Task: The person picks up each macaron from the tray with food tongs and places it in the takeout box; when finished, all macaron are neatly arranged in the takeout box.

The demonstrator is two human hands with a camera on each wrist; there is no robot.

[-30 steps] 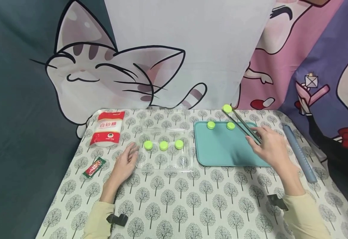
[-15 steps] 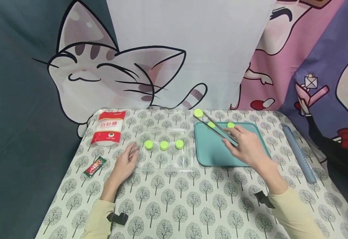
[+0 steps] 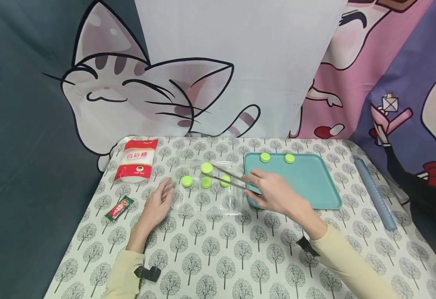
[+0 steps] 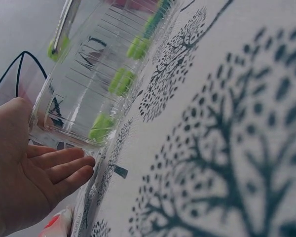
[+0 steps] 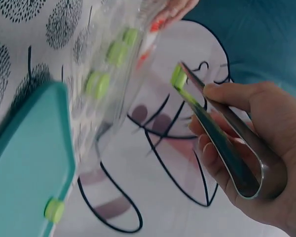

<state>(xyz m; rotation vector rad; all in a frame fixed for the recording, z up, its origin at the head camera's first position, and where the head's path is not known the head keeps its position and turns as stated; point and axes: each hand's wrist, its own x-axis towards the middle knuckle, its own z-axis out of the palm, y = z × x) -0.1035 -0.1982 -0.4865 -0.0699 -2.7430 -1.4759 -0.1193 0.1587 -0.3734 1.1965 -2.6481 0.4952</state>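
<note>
My right hand grips metal tongs. Between the tong tips is a bright green macaron, held above a clear plastic box. A row of three green macarons sits in that box: one on the left, one in the middle, one on the right, partly behind the tongs. At the box's left side rests my left hand, fingers relaxed and holding nothing; its fingertips lie close against the box wall in the left wrist view.
A teal tray with two green macarons along its far edge stands right of the box. Farther right lies a blue-grey rod. On the left are a red-and-white sugar bag and a small red-green packet.
My right hand has carried the tongs and the gripped macaron leftward and down, from above the tray's far side to above the box. The left hand has stayed in place.
</note>
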